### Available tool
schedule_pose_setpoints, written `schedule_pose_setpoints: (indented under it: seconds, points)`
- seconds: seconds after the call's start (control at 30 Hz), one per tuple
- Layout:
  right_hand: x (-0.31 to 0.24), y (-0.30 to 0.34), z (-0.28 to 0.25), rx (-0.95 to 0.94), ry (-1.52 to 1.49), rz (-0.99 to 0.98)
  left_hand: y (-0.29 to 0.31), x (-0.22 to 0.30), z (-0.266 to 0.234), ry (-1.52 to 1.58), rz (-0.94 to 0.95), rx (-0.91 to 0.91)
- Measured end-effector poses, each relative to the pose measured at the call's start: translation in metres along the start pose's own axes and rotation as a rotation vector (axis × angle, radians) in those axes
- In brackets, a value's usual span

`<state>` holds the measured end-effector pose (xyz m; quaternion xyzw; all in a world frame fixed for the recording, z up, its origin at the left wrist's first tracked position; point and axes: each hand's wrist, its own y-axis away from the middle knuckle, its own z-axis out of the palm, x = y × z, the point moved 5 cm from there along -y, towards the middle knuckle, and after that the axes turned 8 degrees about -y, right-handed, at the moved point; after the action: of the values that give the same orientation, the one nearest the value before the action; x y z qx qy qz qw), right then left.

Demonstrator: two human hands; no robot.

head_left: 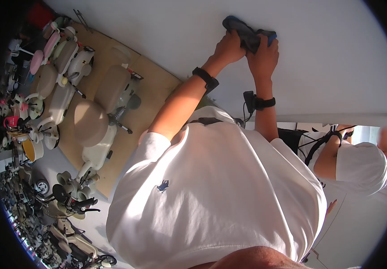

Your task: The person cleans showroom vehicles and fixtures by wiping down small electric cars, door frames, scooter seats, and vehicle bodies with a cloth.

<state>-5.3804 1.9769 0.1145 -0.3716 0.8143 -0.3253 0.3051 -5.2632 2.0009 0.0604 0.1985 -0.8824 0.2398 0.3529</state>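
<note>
A dark grey cloth (246, 37) with a bit of blue at its right end is bunched up between my two hands at the top of the head view. My left hand (230, 46) closes around its left part. My right hand (264, 54) grips the right part, close beside the left, fingers curled over the cloth. Behind them spreads a plain white surface (328, 58); whether the cloth touches it I cannot tell. Black bands circle both my wrists, the right one with a small box and cable.
On the left, a beige scooter (95, 127) and several others stand on a wooden platform (133, 96). More scooters (67, 199) crowd the lower left. A person in white (359, 163) is at the right, near a white panel (350, 219).
</note>
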Motion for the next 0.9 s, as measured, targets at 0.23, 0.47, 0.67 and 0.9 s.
schedule_pose_setpoints:
  seconds: [0.23,0.47,0.67,0.9]
  points:
    - [0.032,0.025,-0.047,0.088,0.106,0.089,0.008,0.018,0.025,0.066,0.216,-0.254]
    - [0.090,0.054,-0.104,0.215,0.538,0.393,0.023,0.086,0.067,0.438,0.303,-0.483]
    - [0.153,0.147,-0.033,-0.078,0.440,0.509,0.045,-0.005,0.174,0.094,0.111,-0.689]
    - [0.137,0.153,-0.085,-0.045,0.296,0.426,0.072,0.060,0.168,0.360,0.080,-0.919]
